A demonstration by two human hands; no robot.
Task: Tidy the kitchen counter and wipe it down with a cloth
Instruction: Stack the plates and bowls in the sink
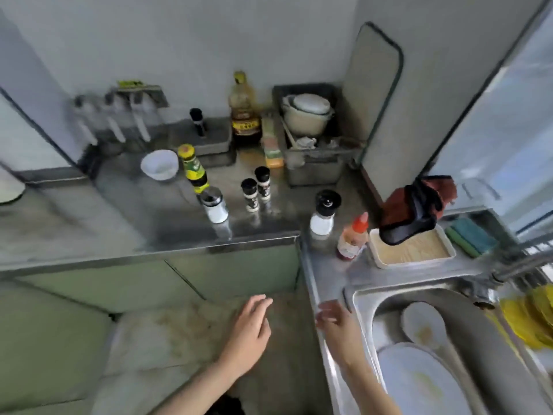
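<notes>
1. My left hand (251, 322) is held palm down, with the fingers relaxed and slightly spread. It grips no object and hovers over the floor in front of the pale green cabinet doors (233, 271).

2. My right hand (335, 317) is equally slack, with its fingers loosely extended. The fingertips lie at the front edge of the L-shaped stainless-steel counter (149, 211), just left of the stainless-steel sink (478, 339). I cannot tell whether they touch the edge.

3. The sink contains a round white plate (419, 381) and a white flat spoon (425, 324), which partly overlaps the plate's far rim.

4. Behind the sink, from left to right, stand:
   - a clear squeeze bottle with an orange-red nozzle cap (354, 238);
   - a white-rimmed rectangular tray with a wood-coloured base (419, 250), just beside the bottle;
   - a teal and green sponge (469, 239).

5. The rust-red and black cloth (395, 206) hangs bunched above the tray's far edge, well apart from both hands. Its support is not discernible.

6. Left of the squeeze bottle, across the corner section, stand:
   - a black-topped grinder with white contents (324, 214);
   - two small black-lidded spice jars (256, 190);
   - a metal-lidded glass shaker (214, 205);
   - a dark bottle with a yellow cap (194, 169);
   - a white bowl (160, 164).

7. A large amber oil bottle (244, 115) stands against the wall.
</notes>
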